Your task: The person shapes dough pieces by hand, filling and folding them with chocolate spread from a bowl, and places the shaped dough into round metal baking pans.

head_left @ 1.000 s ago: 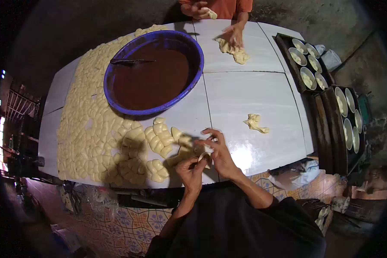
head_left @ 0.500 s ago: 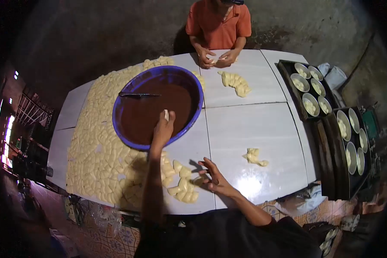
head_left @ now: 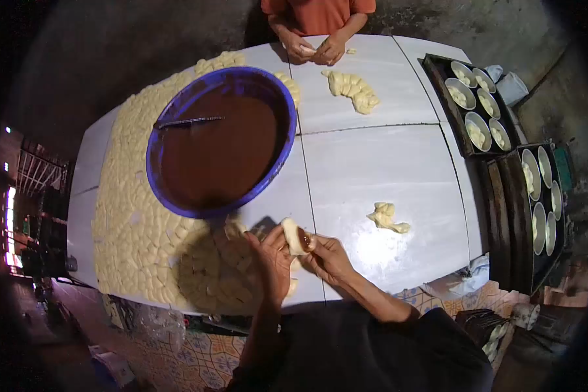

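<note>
In front of me, over the near side of the table, a flattened piece of dough [head_left: 293, 236] with a dab of brown filling on it is held up between my hands. My left hand [head_left: 272, 264] supports the dough with its fingers. From the other side, my right hand [head_left: 331, 262] pinches the edge by the filling. Just beyond stands a blue basin [head_left: 285, 153] of smooth brown filling [head_left: 228, 150], with a dark flat utensil [head_left: 193, 121] lying in it. Dough pieces [head_left: 144, 242] spread across the left of the table, some partly hidden under my hands.
A small dough cluster [head_left: 389, 219] lies to the right on the white table [head_left: 372, 163]. Across from me, a person in an orange shirt [head_left: 317, 16] handles dough beside a dough row [head_left: 353, 90]. Dark trays [head_left: 483, 157] with oval tins of dough stand along the right edge.
My left hand has come back from over the basin to my right hand. The dough with brown filling is now between both hands. The view has shifted, so the table sits higher.
</note>
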Motion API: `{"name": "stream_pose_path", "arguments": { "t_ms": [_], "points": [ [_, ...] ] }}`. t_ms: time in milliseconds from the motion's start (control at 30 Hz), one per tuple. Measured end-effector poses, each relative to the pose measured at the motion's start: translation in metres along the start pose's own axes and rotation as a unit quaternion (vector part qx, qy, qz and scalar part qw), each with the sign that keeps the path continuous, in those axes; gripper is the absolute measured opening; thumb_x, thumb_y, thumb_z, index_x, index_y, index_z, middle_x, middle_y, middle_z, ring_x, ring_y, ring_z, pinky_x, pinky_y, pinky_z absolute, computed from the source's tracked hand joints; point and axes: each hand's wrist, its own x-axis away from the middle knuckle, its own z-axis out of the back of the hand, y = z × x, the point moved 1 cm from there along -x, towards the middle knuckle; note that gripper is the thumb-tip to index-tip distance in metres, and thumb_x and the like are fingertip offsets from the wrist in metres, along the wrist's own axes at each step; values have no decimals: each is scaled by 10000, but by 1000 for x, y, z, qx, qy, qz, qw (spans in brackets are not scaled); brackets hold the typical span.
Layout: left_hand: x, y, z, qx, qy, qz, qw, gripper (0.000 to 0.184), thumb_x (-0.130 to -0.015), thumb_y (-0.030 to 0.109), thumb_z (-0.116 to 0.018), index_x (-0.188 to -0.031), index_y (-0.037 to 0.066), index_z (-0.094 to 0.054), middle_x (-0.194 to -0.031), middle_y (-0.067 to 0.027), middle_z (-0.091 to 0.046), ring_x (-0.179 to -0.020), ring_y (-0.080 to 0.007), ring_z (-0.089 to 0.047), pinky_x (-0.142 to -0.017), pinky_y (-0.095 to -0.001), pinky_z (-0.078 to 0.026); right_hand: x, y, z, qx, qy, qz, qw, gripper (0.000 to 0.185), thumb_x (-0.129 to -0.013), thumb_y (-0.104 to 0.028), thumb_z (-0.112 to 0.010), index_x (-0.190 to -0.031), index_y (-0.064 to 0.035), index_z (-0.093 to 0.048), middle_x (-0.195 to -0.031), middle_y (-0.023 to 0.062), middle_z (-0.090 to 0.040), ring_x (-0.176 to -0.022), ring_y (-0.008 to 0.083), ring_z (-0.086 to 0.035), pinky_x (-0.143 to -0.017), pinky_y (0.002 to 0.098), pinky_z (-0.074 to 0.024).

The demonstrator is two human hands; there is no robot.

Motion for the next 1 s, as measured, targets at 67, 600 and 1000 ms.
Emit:
{"name": "stream_pose_path", "arguments": {
  "t_ms": [67, 600, 1000],
  "points": [
    [18, -17, 2, -29, 29, 6, 999, 896, -928, 699, -267, -1356, -80, -376, -1307, -199, -469, -1172, -267, -499, -973, -409, -416, 20, -8, -14, 171, 144, 34, 974, 308, -956, -161, -574, -1208, 14, -601, -885, 23, -618, -729, 102, -551, -683, 232, -469],
    [88, -65, 20, -251, -48, -138, 957, 217, -931, 94, -613, -1086, -58, -632, -951, -102, -675, -848, -155, -669, -701, -269, -576, 84, -10, -11, 466, -22, 331, 820, 231, -845, -49, -675, -1070, -1, -674, -1056, 121, -594, -1015, 203, -601, -778, 287, -521],
    [88, -84, 47, -336, -114, -231, 906, 563, -752, -145, -506, -1292, -32, -392, -1096, -131, -524, -952, -180, -616, -718, -255, -522, 84, 22, 35, 260, -32, -103, 960, 392, -926, -139, -599, -1292, -25, -519, -1065, 84, -601, -871, 137, -573, -742, 289, -501]
  ]
}}
